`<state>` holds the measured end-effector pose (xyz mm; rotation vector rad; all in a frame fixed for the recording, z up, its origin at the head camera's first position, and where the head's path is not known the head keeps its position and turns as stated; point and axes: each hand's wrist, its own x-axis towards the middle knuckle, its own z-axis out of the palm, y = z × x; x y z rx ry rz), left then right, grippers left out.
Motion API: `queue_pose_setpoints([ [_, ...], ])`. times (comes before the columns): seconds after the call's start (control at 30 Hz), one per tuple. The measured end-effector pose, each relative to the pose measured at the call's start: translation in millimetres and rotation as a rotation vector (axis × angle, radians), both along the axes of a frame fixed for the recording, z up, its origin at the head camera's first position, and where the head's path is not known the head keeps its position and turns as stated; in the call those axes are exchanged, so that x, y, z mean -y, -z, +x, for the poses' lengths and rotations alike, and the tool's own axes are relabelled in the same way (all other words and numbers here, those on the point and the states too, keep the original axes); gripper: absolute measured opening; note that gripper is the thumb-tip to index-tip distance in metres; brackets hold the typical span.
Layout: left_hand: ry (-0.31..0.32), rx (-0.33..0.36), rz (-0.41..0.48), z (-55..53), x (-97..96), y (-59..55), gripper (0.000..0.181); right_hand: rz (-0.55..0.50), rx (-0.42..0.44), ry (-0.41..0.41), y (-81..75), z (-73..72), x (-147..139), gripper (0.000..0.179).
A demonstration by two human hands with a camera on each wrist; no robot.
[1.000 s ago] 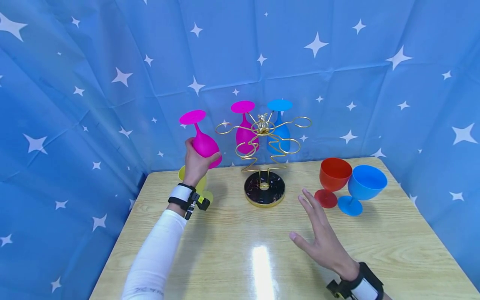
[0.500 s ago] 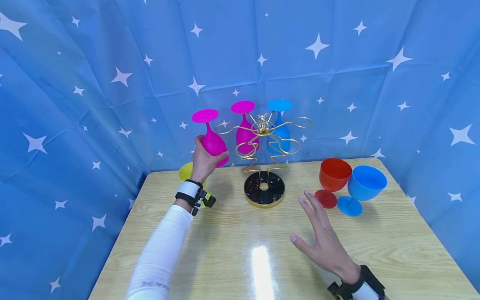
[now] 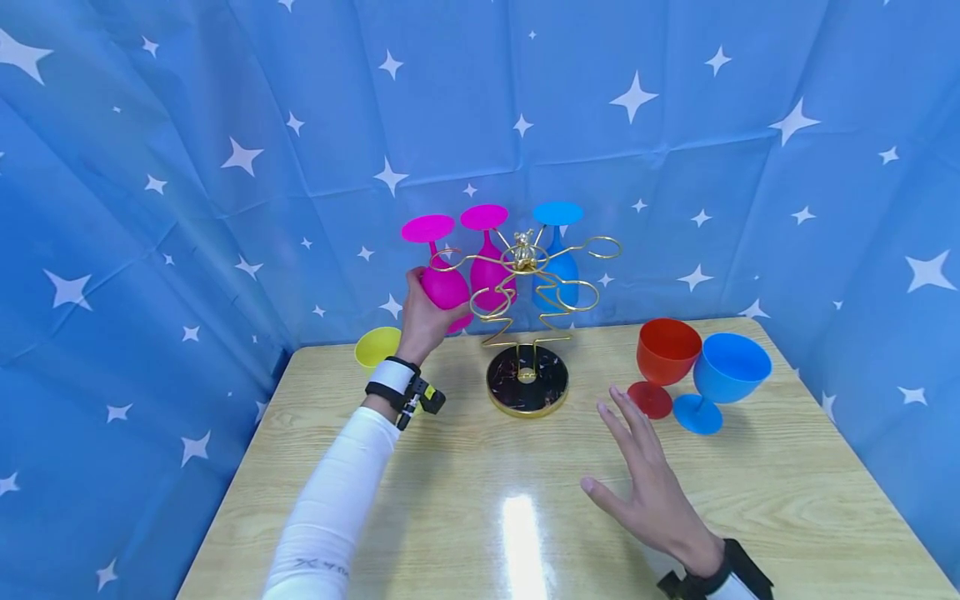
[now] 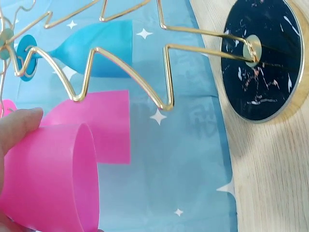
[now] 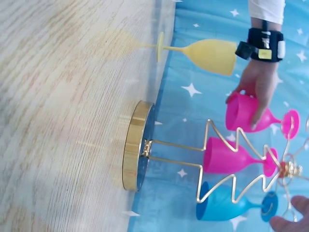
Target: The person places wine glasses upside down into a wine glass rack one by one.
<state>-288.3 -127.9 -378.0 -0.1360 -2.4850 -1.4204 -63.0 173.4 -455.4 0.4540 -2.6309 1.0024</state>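
Note:
My left hand [image 3: 426, 323] grips the bowl of a magenta goblet [image 3: 442, 287], held upside down with its foot on top. The goblet's stem is beside the left loop of the gold wire rack [image 3: 527, 379]; whether it is inside the loop I cannot tell. In the left wrist view, the thumb lies along the goblet's bowl [image 4: 48, 169]. Another magenta goblet [image 3: 487, 218] and a blue goblet [image 3: 558, 213] hang upside down at the rack's back. Fingers spread, my right hand [image 3: 651, 492] hovers at the table's right, holding nothing, near an upright red goblet [image 3: 667, 354].
An upright blue goblet [image 3: 729, 371] stands against the red one. Behind my left wrist is an upright yellow goblet [image 5: 210, 55], partly hidden in the head view. The rack has a round black base and a small gold bear [image 3: 524, 250]. A star-patterned blue curtain [image 3: 337, 108] borders the wooden table [image 3: 480, 467].
My left hand has carried the magenta goblet rightward to the rack's left loop, and the goblet has become more upright in its upside-down pose. My right hand has barely moved.

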Motion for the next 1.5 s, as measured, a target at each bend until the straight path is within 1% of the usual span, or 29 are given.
queue_pose_setpoints([
  [0.13, 0.002, -0.01, -0.014, 2.0, -6.1, -1.6, 0.096, 0.005, -0.002, 0.0, 1.1, 1.7, 1, 0.099],
  [0.33, 0.007, 0.007, -0.024, 2.9, -10.3, -0.3, 0.098, 0.008, -0.005, 0.002, 1.7, 3.4, 3, 0.099],
  [0.47, 0.015, 0.006, -0.024, 2.6, -11.4, 1.8, 0.098, 0.006, -0.008, 0.003, 2.7, 3.6, 3, 0.1],
  [0.67, 0.051, -0.016, -0.005, 0.8, -12.6, 7.6, 0.099, 0.006, -0.01, 0.007, 2.8, 3.7, 4, 0.1],
  [0.77, 0.052, -0.021, -0.017, 1.5, -13.6, 9.5, 0.099, 0.002, -0.012, 0.007, 2.6, 3.5, 4, 0.101],
  [1.0, 0.061, -0.052, -0.086, 3.3, -14.6, 11.2, 0.091, 0.008, -0.008, 0.013, 2.2, 2.8, 5, 0.102],
  [1.1, 0.067, -0.06, -0.093, 5.2, -14.1, 12.1, 0.09, 0.006, 0.002, 0.014, 2.6, 2.9, 5, 0.101],
  [1.3, 0.083, -0.05, -0.106, 10.3, -11.4, 15.5, 0.089, 0.009, 0.021, 0.019, 1.9, 3.7, 5, 0.1],
  [1.5, 0.076, -0.027, -0.119, 13.9, -9.0, 19.9, 0.091, 0.006, 0.02, 0.02, 1.5, 3.9, 6, 0.1],
])
